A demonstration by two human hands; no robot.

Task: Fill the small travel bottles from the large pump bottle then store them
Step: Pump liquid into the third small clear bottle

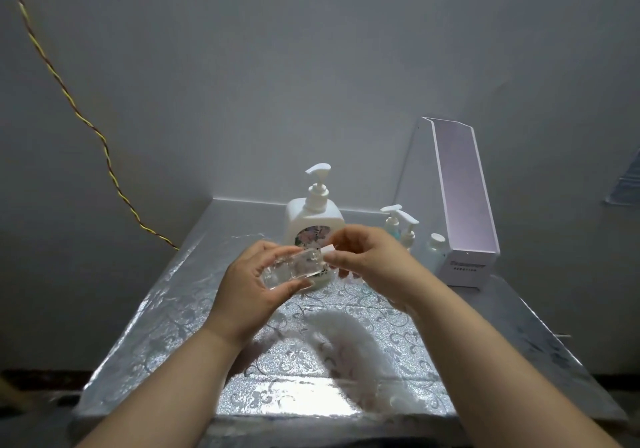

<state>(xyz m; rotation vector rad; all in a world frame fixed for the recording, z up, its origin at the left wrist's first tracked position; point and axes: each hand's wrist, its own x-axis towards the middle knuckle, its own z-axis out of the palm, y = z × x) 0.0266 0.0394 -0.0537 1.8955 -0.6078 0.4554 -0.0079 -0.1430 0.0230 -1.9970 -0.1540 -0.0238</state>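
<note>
My left hand (246,288) grips a small clear travel bottle (291,269), held on its side above the table. At the bottle's right end, my right hand (367,257) pinches its white cap (328,249). Right behind both hands stands the large white pump bottle (313,221) with a flowered label. Two small pump bottles (401,228) and a small white-capped bottle (436,241) stand at the back right.
The table (156,326) has a shiny silver patterned cover. A white open box (464,205) stands at the back right against the wall. A fluffy white thing (349,347) lies under my right forearm. A twisted cord (69,98) hangs along the left wall.
</note>
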